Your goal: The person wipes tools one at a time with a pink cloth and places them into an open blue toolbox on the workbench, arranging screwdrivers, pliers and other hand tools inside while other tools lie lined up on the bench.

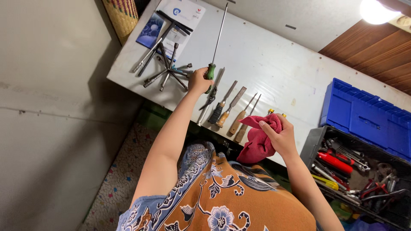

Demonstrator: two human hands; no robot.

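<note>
A view from a head-worn camera looks down past an orange, blue and white floral-print garment [222,201] to a person's two bare arms reaching over a workbench.

At the near right, an open black plastic toolbox [309,147] holds a jumble of metal hand tools: red-handled pliers, a yellow-handled tool, and silvery wrenches. Its blue ribbed plastic lid [368,117] stands open behind it.

The right hand [280,137] is clenched around a crumpled, soft dark-red cloth [259,143], which hangs off the near edge of the scuffed, white-painted flat bench top [274,64].

Just beyond the cloth, a row of tools lies side by side on the bench: two wooden-handled chisels with flat steel blades [239,115], a black-handled file [220,107], and a grey pair of pliers [209,100].

To the left and farther away, the left hand [198,80] is closed around the green plastic handle of a long, thin steel-shafted screwdriver [219,34]. Its shaft points away from the person across the bench. The screwdriver is in the left hand, well apart from the right hand and the cloth.

Beyond the left hand lie crossed silvery metal socket wrenches [167,70] and, under them, a white and blue glossy paper leaflet [182,15]. A woven basket [122,15] stands at the far left corner.
</note>
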